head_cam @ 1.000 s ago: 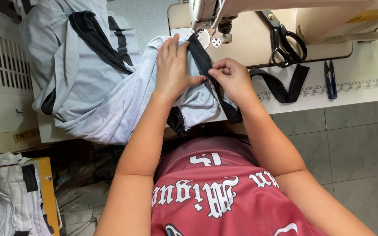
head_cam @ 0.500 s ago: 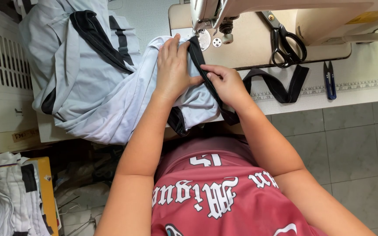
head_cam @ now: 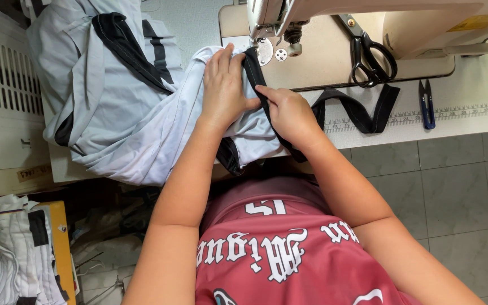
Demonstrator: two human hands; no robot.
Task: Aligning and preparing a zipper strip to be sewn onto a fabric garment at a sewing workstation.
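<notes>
— Where's the cloth sitting?

— The pale grey garment (head_cam: 142,121) is heaped on the sewing table (head_cam: 458,121), one edge drawn up to the sewing machine (head_cam: 323,22), close by its presser foot (head_cam: 264,48).

— And the hands?

— The left hand (head_cam: 224,85) lies flat, fingers stretched out, pressing the fabric down. The right hand (head_cam: 289,110) is loosely curled, forefinger pointing along the black strap (head_cam: 357,110) and touching it; whether it pinches it, I can't tell.

— Anything else there?

— Black scissors (head_cam: 371,53) on the machine bed, small blue snips (head_cam: 426,101) beside a printed ruler.
</notes>
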